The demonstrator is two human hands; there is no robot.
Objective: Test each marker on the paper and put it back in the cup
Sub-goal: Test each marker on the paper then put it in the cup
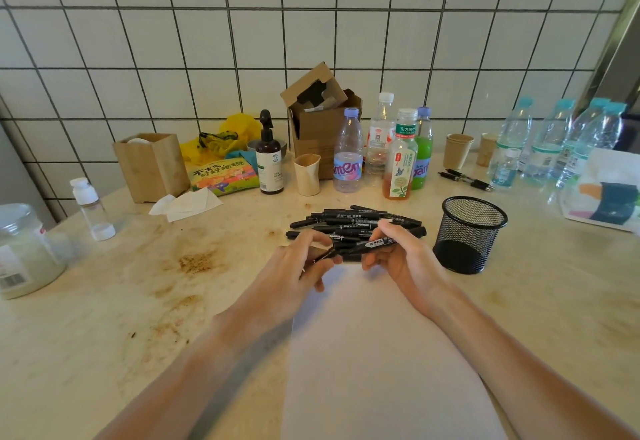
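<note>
Both hands are gripping one black marker point(365, 245) just above the far edge of the paper point(374, 353); the right hand point(403, 259) is pinching the barrel between thumb and fingers, while the left hand point(298, 266) is closing its fingers narrowly around the left end, near the tip; whether the cap is on, I cannot tell; the pile point(353, 223) of black markers is lying just beyond the paper; the mesh cup point(467, 235) is standing upright just right of the paper's far corner, apparently empty.
</note>
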